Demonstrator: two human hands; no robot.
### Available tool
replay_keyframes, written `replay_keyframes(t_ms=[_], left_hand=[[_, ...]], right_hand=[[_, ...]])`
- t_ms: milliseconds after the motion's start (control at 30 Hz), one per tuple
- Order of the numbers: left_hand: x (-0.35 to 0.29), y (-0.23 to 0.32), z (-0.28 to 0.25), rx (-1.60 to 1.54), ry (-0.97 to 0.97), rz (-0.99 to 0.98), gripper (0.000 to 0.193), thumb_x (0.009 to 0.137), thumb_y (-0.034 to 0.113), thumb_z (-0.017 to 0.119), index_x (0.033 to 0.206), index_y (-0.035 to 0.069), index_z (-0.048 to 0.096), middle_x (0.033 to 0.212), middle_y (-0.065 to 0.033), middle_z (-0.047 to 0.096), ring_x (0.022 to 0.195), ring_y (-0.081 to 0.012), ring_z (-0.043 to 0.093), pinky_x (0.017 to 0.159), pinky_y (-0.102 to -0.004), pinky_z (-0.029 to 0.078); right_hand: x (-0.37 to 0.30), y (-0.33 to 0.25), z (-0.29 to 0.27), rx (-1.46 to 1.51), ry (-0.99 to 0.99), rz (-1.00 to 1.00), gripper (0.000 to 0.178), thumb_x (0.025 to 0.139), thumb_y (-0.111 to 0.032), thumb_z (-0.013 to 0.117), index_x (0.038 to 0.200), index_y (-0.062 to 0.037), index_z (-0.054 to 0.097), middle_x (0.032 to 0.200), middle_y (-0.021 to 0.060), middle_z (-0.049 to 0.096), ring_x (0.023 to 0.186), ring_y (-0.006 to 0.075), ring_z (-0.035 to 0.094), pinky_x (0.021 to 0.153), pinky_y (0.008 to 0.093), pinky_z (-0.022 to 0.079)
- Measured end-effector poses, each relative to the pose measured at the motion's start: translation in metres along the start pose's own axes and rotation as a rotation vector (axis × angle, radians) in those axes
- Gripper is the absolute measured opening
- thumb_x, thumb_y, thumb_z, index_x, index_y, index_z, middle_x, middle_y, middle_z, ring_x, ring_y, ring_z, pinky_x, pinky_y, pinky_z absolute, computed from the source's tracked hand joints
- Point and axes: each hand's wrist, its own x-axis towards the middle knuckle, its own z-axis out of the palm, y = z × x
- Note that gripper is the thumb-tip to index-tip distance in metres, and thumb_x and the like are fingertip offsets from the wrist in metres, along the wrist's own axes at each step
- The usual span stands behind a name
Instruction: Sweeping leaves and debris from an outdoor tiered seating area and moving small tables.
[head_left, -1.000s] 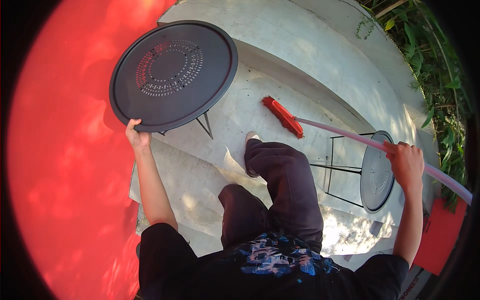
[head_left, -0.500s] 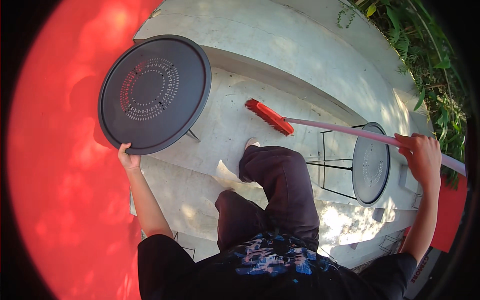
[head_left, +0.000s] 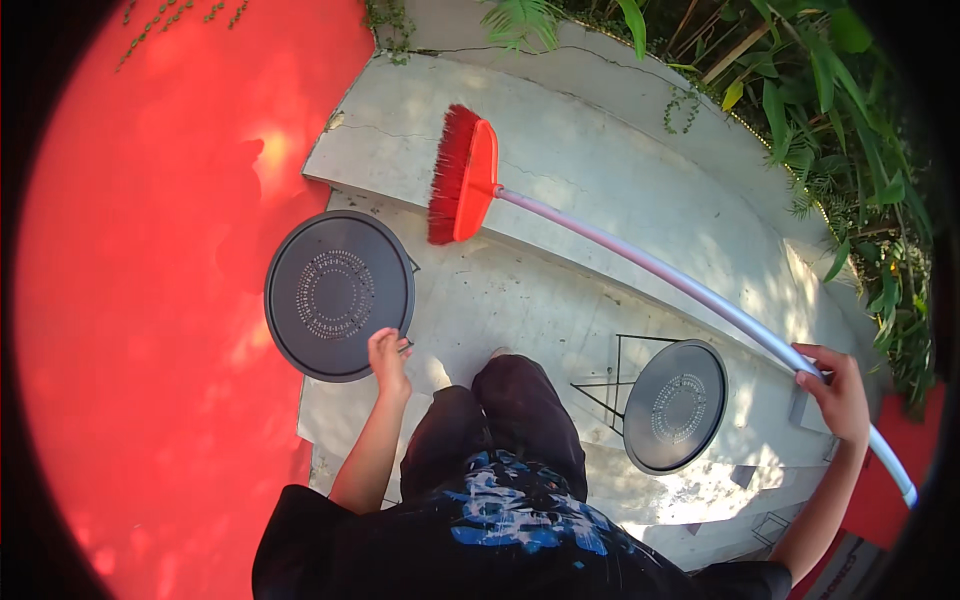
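My right hand (head_left: 838, 392) grips the pale pinkish-white handle (head_left: 668, 272) of a broom near its far end. The red broom head (head_left: 470, 180) is raised, bristles facing left, over the pale concrete ledge. At left stands a round dark grey metal table (head_left: 302, 270) with a ring of small holes punched in its top. My left hand (head_left: 390, 364) is beside its near right rim, fingers loosely curled and apart from one another. A short dark bit shows by the fingertips; it may be a table leg behind them.
A second round dark table (head_left: 655, 450) with thin black legs stands at right. A bright red wall or surface (head_left: 150, 330) fills the left side. The pale concrete step (head_left: 560, 120) runs across the back, with green plants (head_left: 850, 140) beyond at upper right.
The broom head has risen from the floor and swung up and left. The left table, gripped by its rim before, now appears lower and smaller; my left hand has let go of it.
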Motion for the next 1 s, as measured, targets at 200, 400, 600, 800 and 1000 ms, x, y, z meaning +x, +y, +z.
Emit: replay_keyframes(t_ms=[200,400,600,800,1000], left_hand=[[-0.045,0.083,0.284,-0.390,-0.779,-0.776,0.067,0.083,0.051,0.048,0.126,0.005,0.026,0.111,-0.0190,0.041,0.106,-0.0292,0.048,0.090,-0.0489,0.042],[0.149,0.124,0.375,-0.680,-0.226,-0.628,0.013,0.082,-0.004,0.036,0.072,0.004,0.034,0.059,-0.0005,0.029,0.045,-0.0100,0.027,0.038,-0.0221,0.026],[0.295,0.169,0.401,-0.764,-0.208,-0.646,0.017,0.081,-0.002,0.036,0.070,0.008,0.029,0.055,0.0010,0.024,0.039,-0.0092,0.021,0.034,-0.0206,0.023],[0.355,0.196,0.457,-0.719,-0.221,-0.548,0.015,0.081,-0.001,0.036,0.070,0.007,0.030,0.055,0.0010,0.024,0.039,-0.0091,0.022,0.035,-0.0206,0.023],[0.422,0.158,0.507,-0.711,-0.231,-0.653,0.013,0.081,0.001,0.038,0.071,0.007,0.032,0.055,-0.0001,0.026,0.040,-0.0095,0.026,0.036,-0.0212,0.026]], right_hand=[[0.153,-0.087,0.107,0.277,-0.200,-0.105,0.026,0.082,-0.018,0.057,0.104,-0.0043,0.059,0.061,0.0081,0.057,0.056,0.0166,0.054,0.055,0.0301,0.043],[0.163,-0.202,0.084,0.048,0.301,-0.882,0.035,0.076,-0.018,0.061,0.110,-0.0108,0.053,0.096,0.0071,0.056,0.092,0.0229,0.056,0.094,0.0484,0.034],[0.102,-0.119,-0.021,0.616,1.373,-0.643,0.061,0.073,-0.050,0.059,0.113,-0.0073,0.042,0.099,0.0051,0.049,0.104,0.0225,0.045,0.088,0.0455,0.034],[0.310,-0.167,0.006,1.212,1.027,-0.443,0.070,0.080,-0.046,0.054,0.129,-0.0054,0.024,0.118,0.0110,0.042,0.112,0.0292,0.043,0.100,0.0459,0.029],[0.430,-0.201,0.040,1.830,0.557,-0.525,0.032,0.091,-0.038,0.036,0.082,-0.0075,0.043,0.073,0.0064,0.049,0.086,0.0268,0.052,0.094,0.0470,0.030]])
